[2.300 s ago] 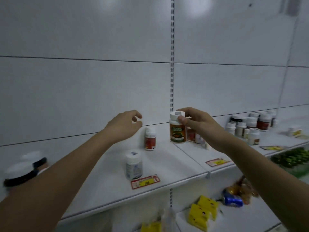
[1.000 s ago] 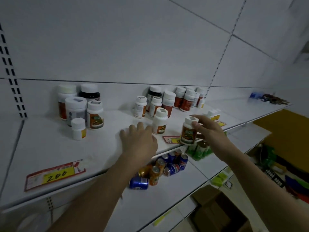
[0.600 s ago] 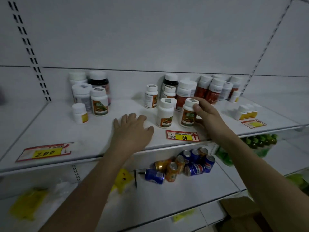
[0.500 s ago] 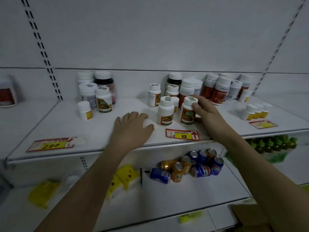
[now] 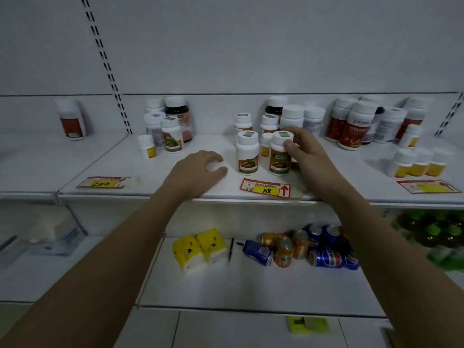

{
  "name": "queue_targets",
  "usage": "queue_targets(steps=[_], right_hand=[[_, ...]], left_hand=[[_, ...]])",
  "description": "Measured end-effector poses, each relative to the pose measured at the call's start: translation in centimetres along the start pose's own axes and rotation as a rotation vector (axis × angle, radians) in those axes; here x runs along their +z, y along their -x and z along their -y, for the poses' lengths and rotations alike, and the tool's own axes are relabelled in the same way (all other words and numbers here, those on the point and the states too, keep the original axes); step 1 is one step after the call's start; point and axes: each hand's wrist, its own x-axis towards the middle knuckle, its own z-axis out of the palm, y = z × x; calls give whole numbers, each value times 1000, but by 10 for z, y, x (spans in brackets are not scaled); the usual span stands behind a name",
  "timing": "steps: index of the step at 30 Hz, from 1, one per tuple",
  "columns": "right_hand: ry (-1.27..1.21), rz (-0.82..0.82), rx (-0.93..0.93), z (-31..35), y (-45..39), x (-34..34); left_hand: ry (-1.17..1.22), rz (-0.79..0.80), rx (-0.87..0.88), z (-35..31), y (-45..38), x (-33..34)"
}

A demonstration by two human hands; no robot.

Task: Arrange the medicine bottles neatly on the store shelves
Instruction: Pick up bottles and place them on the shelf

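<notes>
The right hand (image 5: 305, 150) is gripping a white-capped plastic medicine bottle (image 5: 280, 153) beside its twin (image 5: 247, 153) on the white shelf (image 5: 125, 169), likely needing release next, while the left hand (image 5: 198, 172) is resting loosely curled, holding nothing.

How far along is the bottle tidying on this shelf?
Partly done. One white bottle stands upright near the shelf front. The right hand grips a matching bottle set beside it; the left hand rests on the shelf. The clusters behind and far right look unsorted.
</notes>
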Motion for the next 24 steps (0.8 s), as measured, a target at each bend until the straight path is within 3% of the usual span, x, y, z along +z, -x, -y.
queue_targets(steps=[24], right_hand=[[64,73,-79,2,2,2]], left_hand=[[42,-85,-37,2,-4,-1]])
